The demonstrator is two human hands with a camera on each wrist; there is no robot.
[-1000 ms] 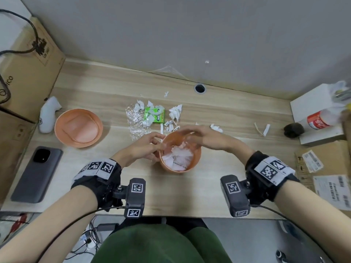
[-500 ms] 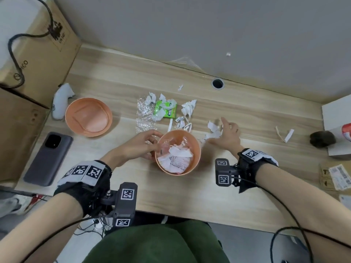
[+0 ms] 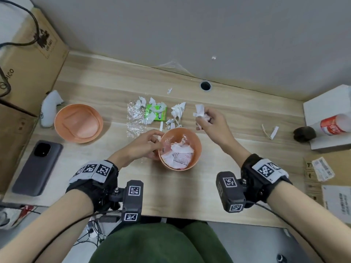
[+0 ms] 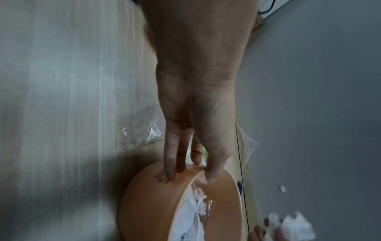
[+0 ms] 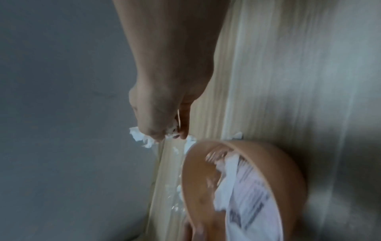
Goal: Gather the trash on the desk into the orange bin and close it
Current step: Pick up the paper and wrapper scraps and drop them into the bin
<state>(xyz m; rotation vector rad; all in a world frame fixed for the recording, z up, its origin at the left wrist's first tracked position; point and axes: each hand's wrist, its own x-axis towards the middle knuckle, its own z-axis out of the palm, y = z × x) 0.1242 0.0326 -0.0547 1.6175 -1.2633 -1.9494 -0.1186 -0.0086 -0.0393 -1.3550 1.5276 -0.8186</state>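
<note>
The orange bin (image 3: 195,149) stands open mid-desk, holding crumpled white paper. My left hand (image 3: 152,142) grips its left rim, thumb inside and fingers (image 4: 171,169) on the outer wall of the bin (image 4: 148,195). Lifted above the desk just right of the bin, my right hand (image 3: 206,120) pinches white paper scraps (image 3: 199,110); the scraps (image 5: 142,137) show below its fingers over the bin (image 5: 292,176). The orange lid (image 3: 78,123) lies upside down at the left. A green wrapper (image 3: 158,114), clear plastic (image 3: 135,118) and more white scraps (image 3: 177,112) lie behind the bin.
A grey phone (image 3: 38,168) lies near the left front edge, a white controller (image 3: 50,109) beside the lid. Cardboard boxes (image 3: 28,59) stand at left. Two paper bits (image 3: 269,130), a white box (image 3: 330,120) and a lying bottle (image 3: 322,128) are at right.
My right hand went from over the bin to the desk at its right, picked up white scraps and lifted them. The left hand stayed on the bin's rim.
</note>
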